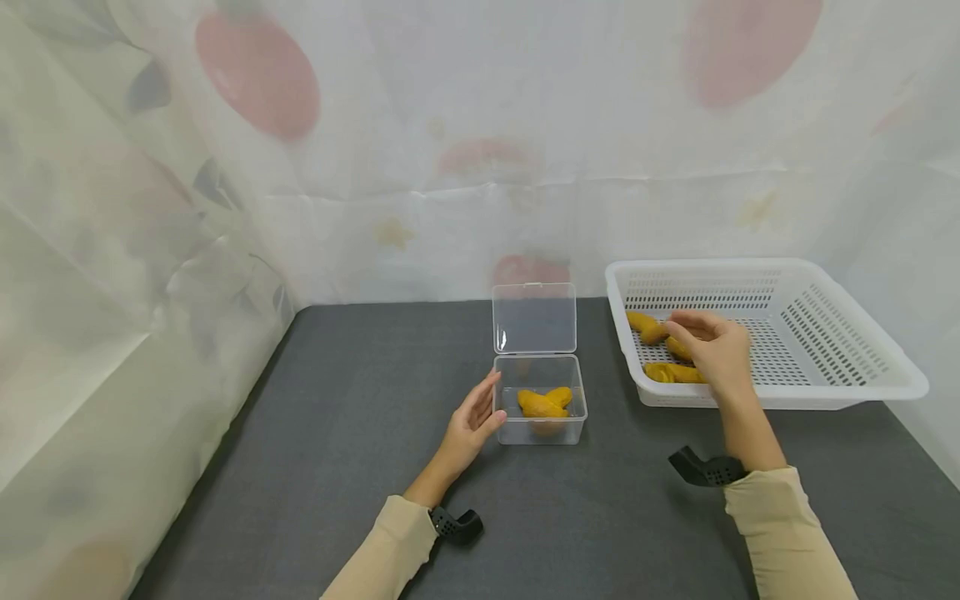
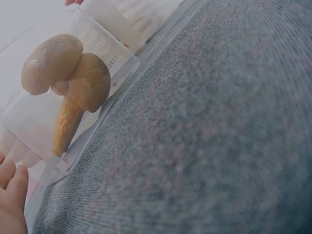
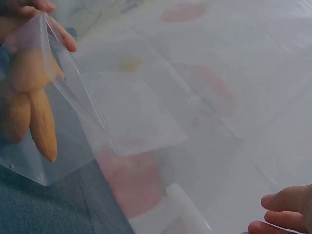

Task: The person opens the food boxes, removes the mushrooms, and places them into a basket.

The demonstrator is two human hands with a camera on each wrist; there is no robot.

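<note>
Sleeves in beige, two of them, enter from the bottom of the head view, each with a black wrist mount. Left hand [image 1: 471,421] rests with straight, relaxed fingers against the left wall of the clear box [image 1: 540,410], touching it and gripping nothing; judged to be bracing the box so it does not slide on the dark grey surface [image 1: 360,433]. Box stands upright near mid-surface, its hinged lid [image 1: 534,317] tipped up and back, leaving the mouth open from above. Inside: orange-yellow pieces [image 1: 544,402], two or three, overlapping; exact count uncertain.

Right hand [image 1: 712,346] is over the near left part of the white perforated basket [image 1: 780,333], fingers curled down among the loose pieces there [image 1: 647,327]. Whether it has pinched one cannot be told; the fingers hide the contact. Basket sits just right of the box, apart from it, its rim nearest the box, so the reach between them is short.

Count in basket: at least three pieces visible, one partly under the hand. One box, one lid, one basket. Patterned translucent curtain [image 1: 225,167] closes off back and sides
</note>
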